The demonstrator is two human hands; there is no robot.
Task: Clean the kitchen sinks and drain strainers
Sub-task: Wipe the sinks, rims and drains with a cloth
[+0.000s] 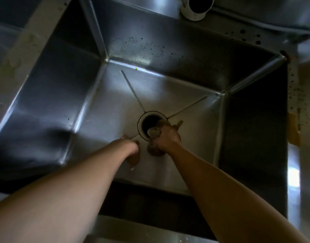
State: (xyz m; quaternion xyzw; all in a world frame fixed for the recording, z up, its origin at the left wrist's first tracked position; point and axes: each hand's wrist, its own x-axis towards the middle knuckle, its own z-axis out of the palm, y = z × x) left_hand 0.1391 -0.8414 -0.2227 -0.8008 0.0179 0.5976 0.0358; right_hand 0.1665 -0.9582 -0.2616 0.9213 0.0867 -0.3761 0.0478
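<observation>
I look down into a deep stainless steel sink (pixel 168 95) with creases running to a round open drain (pixel 147 122). At the drain's near right edge, my right hand (pixel 167 135) grips a grey-brown wad (pixel 154 133), a cloth or scrub pad, which covers part of the opening. My left hand (pixel 132 148) rests on the sink floor just left of the drain, its fingers spread against the steel and mirrored in it. I see no strainer in the drain.
A white pipe end (pixel 197 7) hangs over the back rim. Dark specks dot the back wall (pixel 142 48) and the right rim (pixel 296 95). A yellow object (pixel 293 128) lies on the right rim. Part of another basin (pixel 8 32) shows at far left.
</observation>
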